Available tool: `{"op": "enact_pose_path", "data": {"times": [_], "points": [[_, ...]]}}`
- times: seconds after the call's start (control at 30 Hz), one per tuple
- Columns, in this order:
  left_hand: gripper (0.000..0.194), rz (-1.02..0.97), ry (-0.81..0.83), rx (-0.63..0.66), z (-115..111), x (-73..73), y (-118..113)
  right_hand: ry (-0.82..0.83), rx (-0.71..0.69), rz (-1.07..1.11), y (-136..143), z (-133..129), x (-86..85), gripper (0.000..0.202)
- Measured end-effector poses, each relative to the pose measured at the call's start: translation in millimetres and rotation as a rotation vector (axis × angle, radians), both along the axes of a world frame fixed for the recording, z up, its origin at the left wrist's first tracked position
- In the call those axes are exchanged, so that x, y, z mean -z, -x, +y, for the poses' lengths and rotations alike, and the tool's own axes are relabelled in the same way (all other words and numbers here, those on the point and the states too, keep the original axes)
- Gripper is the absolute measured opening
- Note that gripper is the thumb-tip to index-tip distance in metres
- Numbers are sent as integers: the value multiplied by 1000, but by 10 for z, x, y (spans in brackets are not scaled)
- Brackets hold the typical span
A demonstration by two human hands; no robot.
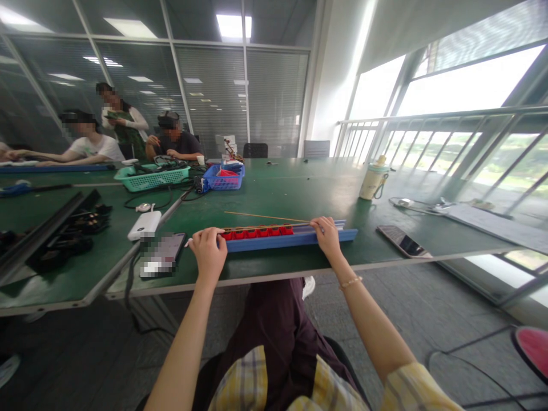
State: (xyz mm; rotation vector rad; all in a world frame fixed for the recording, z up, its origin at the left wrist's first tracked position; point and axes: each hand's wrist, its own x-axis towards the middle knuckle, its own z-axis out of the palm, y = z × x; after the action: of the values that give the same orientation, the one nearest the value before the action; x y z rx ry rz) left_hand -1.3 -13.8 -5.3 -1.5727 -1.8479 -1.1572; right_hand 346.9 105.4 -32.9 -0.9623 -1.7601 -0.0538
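Flanking red pieces in a blue channel, left hand and right hand, each grip's pinch unclear.

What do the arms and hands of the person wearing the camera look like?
The left hand and right hand are bare, without gloves. A thin, pale bracelet circles the right wrist. A yellow checked sleeve shows on the right.

My left hand hides the left end of the blue rail, and what my fingertips touch there I can't see. My right hand covers another stretch (the thin stick vanishes there too). Pixels blot the phone; the right edge crops a red round thing. Distant dark specks are too tiny to name.
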Motion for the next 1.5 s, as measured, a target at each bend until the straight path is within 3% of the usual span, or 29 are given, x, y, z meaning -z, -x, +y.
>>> {"op": "enact_pose_path", "data": {"times": [0.83, 1.5], "points": [[30, 46, 51, 36, 6, -6, -3, 26, -12, 49, 13, -70, -67, 25], [32, 59, 62, 14, -3, -10, -24, 49, 31, 110, 2, -26, -6, 25]]}}
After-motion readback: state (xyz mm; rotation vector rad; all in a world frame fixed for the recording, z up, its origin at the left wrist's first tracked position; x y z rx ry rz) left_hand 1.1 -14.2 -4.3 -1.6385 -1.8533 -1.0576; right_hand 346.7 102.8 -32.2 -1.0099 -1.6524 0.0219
